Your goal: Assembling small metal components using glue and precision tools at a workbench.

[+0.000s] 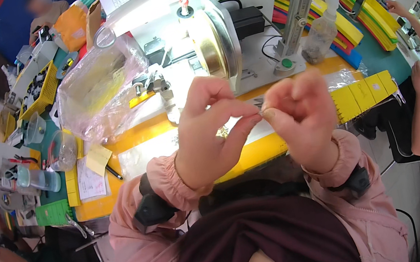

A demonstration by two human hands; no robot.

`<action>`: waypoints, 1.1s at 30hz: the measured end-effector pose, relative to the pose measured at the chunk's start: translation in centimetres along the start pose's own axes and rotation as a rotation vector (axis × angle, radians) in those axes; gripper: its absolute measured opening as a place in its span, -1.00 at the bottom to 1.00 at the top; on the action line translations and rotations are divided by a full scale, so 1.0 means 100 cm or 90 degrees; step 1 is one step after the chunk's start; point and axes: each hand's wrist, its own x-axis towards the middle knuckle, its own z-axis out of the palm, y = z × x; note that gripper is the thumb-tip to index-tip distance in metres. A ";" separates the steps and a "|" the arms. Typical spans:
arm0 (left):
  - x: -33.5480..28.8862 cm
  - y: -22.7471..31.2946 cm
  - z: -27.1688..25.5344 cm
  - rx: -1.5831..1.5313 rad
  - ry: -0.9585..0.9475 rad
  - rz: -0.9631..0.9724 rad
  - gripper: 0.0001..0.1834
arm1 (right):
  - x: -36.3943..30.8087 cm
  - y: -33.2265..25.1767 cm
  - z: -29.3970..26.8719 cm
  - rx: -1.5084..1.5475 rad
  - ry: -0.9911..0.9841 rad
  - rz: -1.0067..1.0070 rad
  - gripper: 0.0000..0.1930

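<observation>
My left hand (pixel 209 128) and my right hand (pixel 302 112) are raised together over the yellow bench mat (pixel 138 138), fingertips meeting at a tiny thin metal part (pixel 262 113). Both hands pinch it between thumb and forefinger; the part is too small to tell its shape. Pink sleeves cover both forearms, each with a dark wrist band. Behind the hands stands a white bench machine (pixel 239 41) with a round brass-coloured disc (pixel 209 47).
A crumpled clear plastic bag (pixel 98 89) lies left of the machine. Yellow sticky notes (pixel 98 159), a pen and clear cups (pixel 61 148) sit at the left. Stacked coloured foam trays (pixel 346 28) are at the right. Other people sit at the right and lower left.
</observation>
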 end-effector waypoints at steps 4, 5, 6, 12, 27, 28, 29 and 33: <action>0.001 -0.005 -0.002 0.025 0.009 0.015 -0.82 | 0.017 -0.024 -0.007 0.158 -0.057 0.406 -0.62; 0.001 -0.007 0.000 0.023 0.009 0.015 -0.82 | 0.016 -0.026 -0.009 0.064 -0.078 0.360 -0.61; 0.002 -0.008 0.000 -0.034 -0.002 -0.028 -0.84 | 0.014 -0.029 -0.015 0.064 -0.079 0.358 -0.61; 0.001 -0.008 -0.001 -0.317 -0.036 -0.299 -0.84 | 0.000 -0.018 -0.016 -0.224 0.011 -0.351 -0.34; -0.004 -0.010 -0.003 -0.294 -0.071 -0.335 -0.88 | 0.023 -0.003 -0.013 -0.302 -0.293 -0.333 -0.64; -0.006 -0.013 -0.002 -0.307 -0.067 -0.305 -0.91 | 0.024 -0.001 -0.010 -0.295 -0.276 -0.359 -0.64; -0.006 -0.016 -0.002 -0.320 -0.062 -0.276 -0.93 | 0.024 0.001 -0.011 -0.302 -0.270 -0.359 -0.64; -0.011 -0.016 0.000 -0.059 -0.067 -0.082 -0.88 | 0.006 0.010 -0.009 -0.179 -0.230 -0.182 -0.62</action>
